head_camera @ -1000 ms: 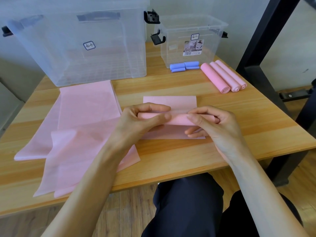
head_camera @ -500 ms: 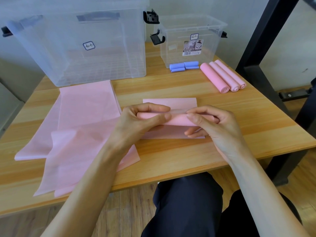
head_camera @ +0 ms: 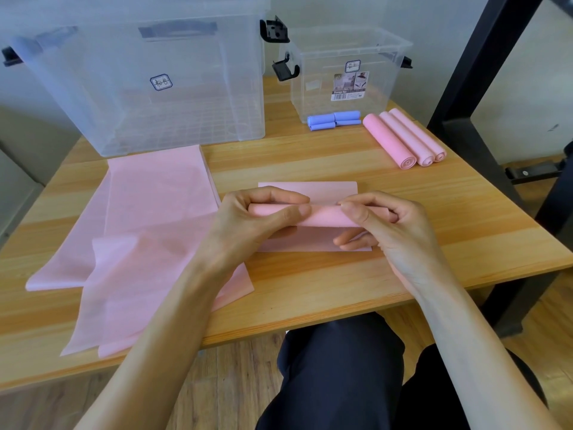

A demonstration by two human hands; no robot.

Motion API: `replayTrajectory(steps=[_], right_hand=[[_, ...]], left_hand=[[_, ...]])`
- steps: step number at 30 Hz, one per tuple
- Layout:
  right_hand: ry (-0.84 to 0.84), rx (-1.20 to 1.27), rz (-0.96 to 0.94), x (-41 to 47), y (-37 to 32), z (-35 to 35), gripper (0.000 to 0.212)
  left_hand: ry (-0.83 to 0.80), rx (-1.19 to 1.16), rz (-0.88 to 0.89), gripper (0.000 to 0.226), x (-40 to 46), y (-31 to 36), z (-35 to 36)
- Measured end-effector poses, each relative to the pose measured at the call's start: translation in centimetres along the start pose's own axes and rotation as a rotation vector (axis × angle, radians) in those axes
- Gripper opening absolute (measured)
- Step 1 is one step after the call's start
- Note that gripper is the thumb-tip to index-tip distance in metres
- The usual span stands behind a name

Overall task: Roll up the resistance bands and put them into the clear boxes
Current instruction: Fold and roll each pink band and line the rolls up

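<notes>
Two hands, left hand [head_camera: 254, 221] and right hand [head_camera: 381, 225], grip clamped on the pink band roll [head_camera: 325, 216]; uneven finger pressure between them could telescope or loosen it

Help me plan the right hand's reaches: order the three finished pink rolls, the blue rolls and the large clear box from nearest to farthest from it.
From the right hand, in the head view:
1. Three finished pink rolls, beyond it, slightly to its right.
2. Blue rolls, farther back, against the small box's front.
3. Large clear box, at the table's far left.
</notes>
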State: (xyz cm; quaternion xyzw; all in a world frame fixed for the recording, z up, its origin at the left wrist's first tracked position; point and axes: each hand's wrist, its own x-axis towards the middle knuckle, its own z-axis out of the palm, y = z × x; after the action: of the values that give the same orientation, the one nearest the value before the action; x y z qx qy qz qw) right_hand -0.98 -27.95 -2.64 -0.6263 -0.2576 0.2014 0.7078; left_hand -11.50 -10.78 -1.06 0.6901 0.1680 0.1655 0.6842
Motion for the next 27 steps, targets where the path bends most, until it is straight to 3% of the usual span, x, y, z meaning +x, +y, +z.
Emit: replayTrajectory(steps=[6, 11, 19, 27], right_hand=[[-0.035, -0.003, 0.017, 0.05, -0.14, -0.04, 0.032], [0.017, 0.022, 0.006, 0.09, 0.06, -0.07, 0.022], [-0.057, 0.016, -0.001, 0.00, -0.24, -0.11, 0.034], [0.024, -0.010, -0.006, 0.02, 0.00, 0.01, 0.024]], left_hand=[[0.062, 0.044, -0.026, 0.027, 0.09, -0.15, 0.10], [0.001, 0.038, 0.002, 0.028, -0.10, -0.04, 0.07], [0.074, 0.056, -0.023, 0.024, -0.05, 0.06, 0.27], [-0.018, 0.042, -0.014, 0.023, -0.07, -0.03, 0.01]])
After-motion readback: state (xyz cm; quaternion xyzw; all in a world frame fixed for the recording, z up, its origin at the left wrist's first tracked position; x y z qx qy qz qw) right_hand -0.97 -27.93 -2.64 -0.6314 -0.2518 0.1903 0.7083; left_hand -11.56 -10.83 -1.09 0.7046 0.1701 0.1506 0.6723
